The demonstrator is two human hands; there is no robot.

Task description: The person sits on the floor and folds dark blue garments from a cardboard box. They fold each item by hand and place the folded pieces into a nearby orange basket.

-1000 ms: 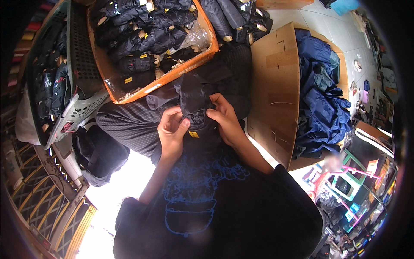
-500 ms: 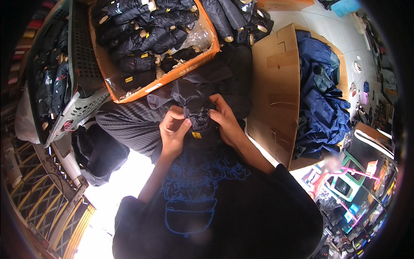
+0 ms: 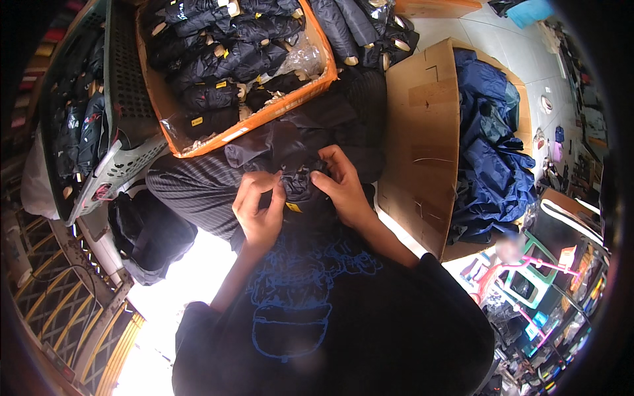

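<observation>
On my lap lies a bunched black umbrella, its thin dark cloth gathered into folds and spread loosely toward the box beyond. A small yellow tag hangs at its near end. My left hand is closed, thumb and forefinger pinching the left edge of the gathered cloth. From the other side my right hand grips the cloth between thumb and curled fingers. What lies within the folds between the fingertips is too small and dark to make out.
Ahead stands an orange-edged box of rolled black umbrellas with pale ends. A dark perforated plastic basket holds more at left. At right, a cardboard box contains crumpled blue cloth. A black bag sits at lower left.
My left hand has shifted slightly left and its fingers have turned at the cloth edge. My right fingers have curled in closer. The yellow tag has moved a little left.
</observation>
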